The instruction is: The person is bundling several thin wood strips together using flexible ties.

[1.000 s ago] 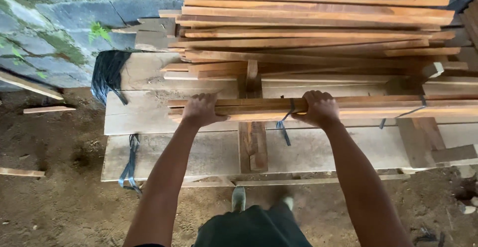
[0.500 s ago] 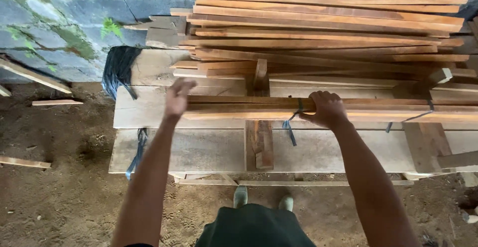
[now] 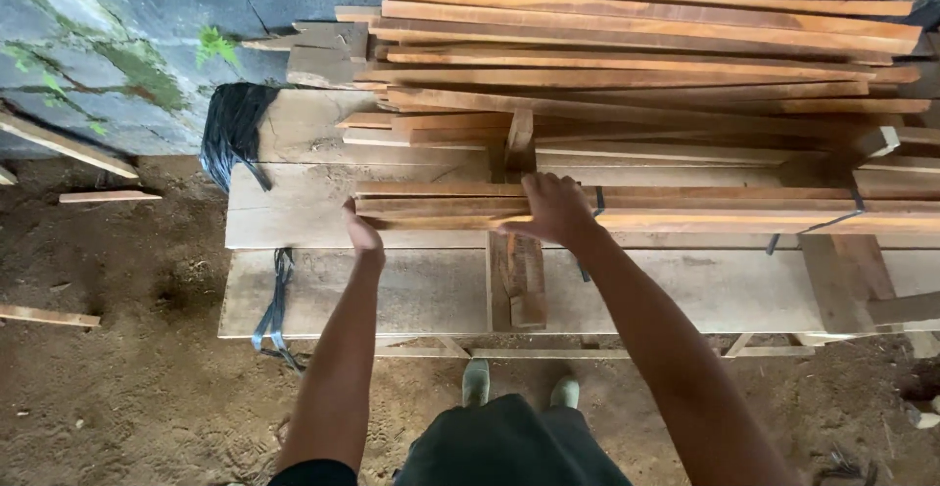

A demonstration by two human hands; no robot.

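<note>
A bundle of long reddish wooden slats [image 3: 705, 207] lies across wide pale planks [image 3: 411, 290] in front of me. My left hand [image 3: 362, 231] presses flat against the bundle's left end, fingers together. My right hand [image 3: 553, 210] rests on top of the slats near the middle, fingers curled over the front edge. A short upright wood block [image 3: 524, 280] stands just below my right hand. Dark strapping [image 3: 587, 241] hangs by the bundle.
A tall stack of more slats [image 3: 636, 46] leans against the stone block wall [image 3: 117, 46]. A black plastic bag [image 3: 233, 129] sits at the planks' left end. Loose wood offcuts [image 3: 69, 148] lie on the dirt floor [image 3: 127, 378]. Blue strap [image 3: 277, 300] dangles off the plank.
My left hand let go of the top of the bundle, lifted, then came down against its left end. My right hand slid left along the slats.
</note>
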